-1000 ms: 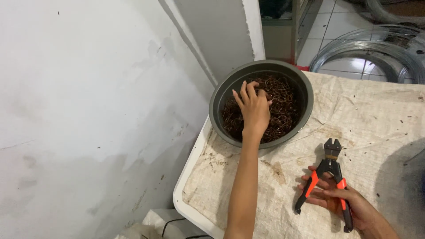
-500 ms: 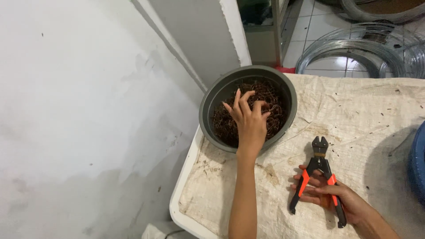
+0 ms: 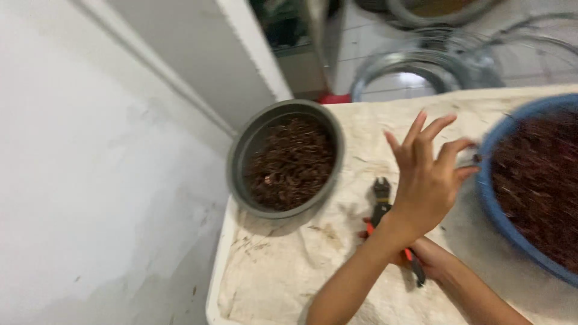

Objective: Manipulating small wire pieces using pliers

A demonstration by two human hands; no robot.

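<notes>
Blue basin lies just right of left hand, fingers spread wide, empty. Right hand underneath grips orange-handled cutters, long axis pointing away from the person

On the bench, the bowl stands far left, the basin right, the cutters between them.

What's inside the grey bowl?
The grey bowl holds a heap of small dark reddish-brown bits, blurred, so their kind is unclear. The heap hides the bowl's bottom. Neither hand is in it.
</notes>
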